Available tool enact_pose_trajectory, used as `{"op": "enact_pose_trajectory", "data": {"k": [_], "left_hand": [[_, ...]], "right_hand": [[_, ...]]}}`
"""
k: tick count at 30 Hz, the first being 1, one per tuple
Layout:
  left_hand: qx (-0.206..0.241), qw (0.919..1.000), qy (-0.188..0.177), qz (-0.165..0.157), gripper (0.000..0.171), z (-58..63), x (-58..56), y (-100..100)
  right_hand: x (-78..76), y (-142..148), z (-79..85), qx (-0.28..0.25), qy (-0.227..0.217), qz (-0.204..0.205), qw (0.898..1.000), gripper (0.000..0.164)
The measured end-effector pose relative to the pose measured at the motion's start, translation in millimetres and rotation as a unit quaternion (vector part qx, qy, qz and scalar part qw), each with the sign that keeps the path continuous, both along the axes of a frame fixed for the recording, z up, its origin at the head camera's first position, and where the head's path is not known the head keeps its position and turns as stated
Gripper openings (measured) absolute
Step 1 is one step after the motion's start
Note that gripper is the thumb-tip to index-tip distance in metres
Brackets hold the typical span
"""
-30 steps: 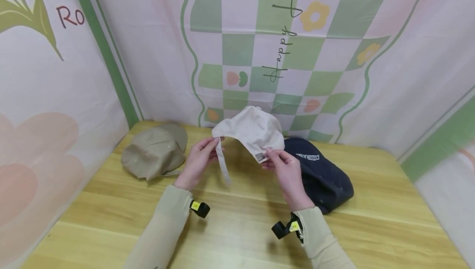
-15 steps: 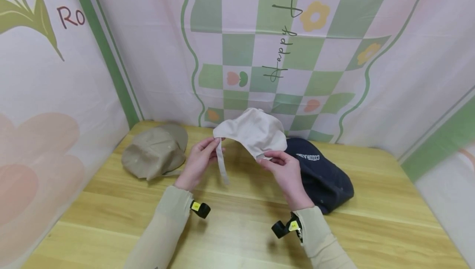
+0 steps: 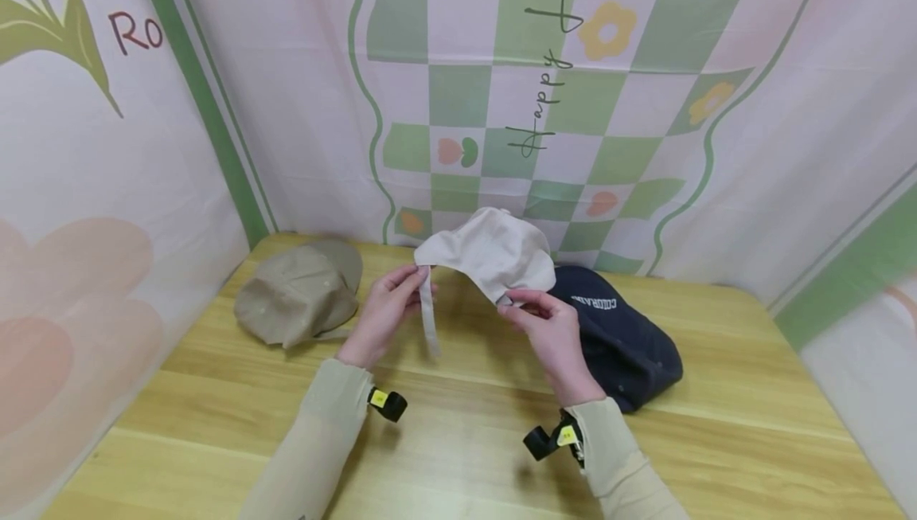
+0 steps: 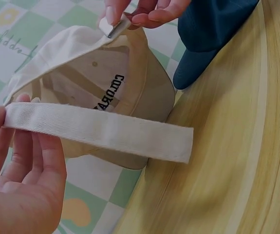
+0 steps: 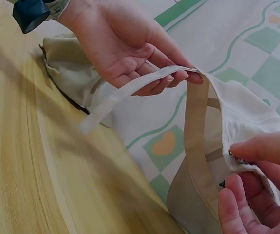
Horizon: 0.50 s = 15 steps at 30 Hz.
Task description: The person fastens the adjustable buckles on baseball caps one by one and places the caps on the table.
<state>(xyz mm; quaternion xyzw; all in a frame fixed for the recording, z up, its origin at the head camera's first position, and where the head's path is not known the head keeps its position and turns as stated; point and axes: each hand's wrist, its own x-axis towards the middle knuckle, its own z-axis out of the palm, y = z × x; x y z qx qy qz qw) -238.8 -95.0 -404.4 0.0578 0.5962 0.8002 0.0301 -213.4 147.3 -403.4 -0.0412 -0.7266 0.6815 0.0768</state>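
A white baseball cap point(image 3: 490, 249) is held up over the table, its back opening toward me and its strap undone. My left hand point(image 3: 387, 309) pinches the cap's edge where the loose strap point(image 4: 105, 129) starts; the strap's free end hangs down. Thumb and fingers of my right hand point(image 3: 548, 333) pinch the opposite edge at the metal buckle point(image 4: 111, 30), which they partly cover in the head view. Inside the cap, dark lettering point(image 4: 111, 92) shows in the left wrist view. The brim point(image 4: 160, 87) points away from me.
On the left of the wooden table point(image 3: 444, 456) lies a khaki cap point(image 3: 294, 293). A navy cap point(image 3: 623, 341) with white lettering lies close behind my right hand. A patterned curtain point(image 3: 458, 98) rises along the table's back edge.
My right hand's fingers have shifted onto the buckle, covering more of it than before. The white cap has moved very slightly right. My left hand keeps its pinch.
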Motion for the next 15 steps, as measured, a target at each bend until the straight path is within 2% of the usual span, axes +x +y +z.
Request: {"op": "enact_pose_trajectory", "data": {"k": [5,9,15], "left_hand": [[0.004,0.9996,0.017,-0.022,0.034,0.4,1.0,-1.6],[0.017,0.9975,0.036,-0.058,0.043,0.5,0.6,-2.2],[-0.022,0.9898,0.066,-0.124,0.061,0.9,0.8,-3.5]], "right_hand": [[0.6,0.7,0.2,0.003,-0.014,0.006,1.000,0.024],[-0.3,1.5,0.0,0.004,-0.027,0.001,1.000,0.024],[-3.3,2.9,-1.5,0.010,-0.029,-0.010,0.999,0.028]]}}
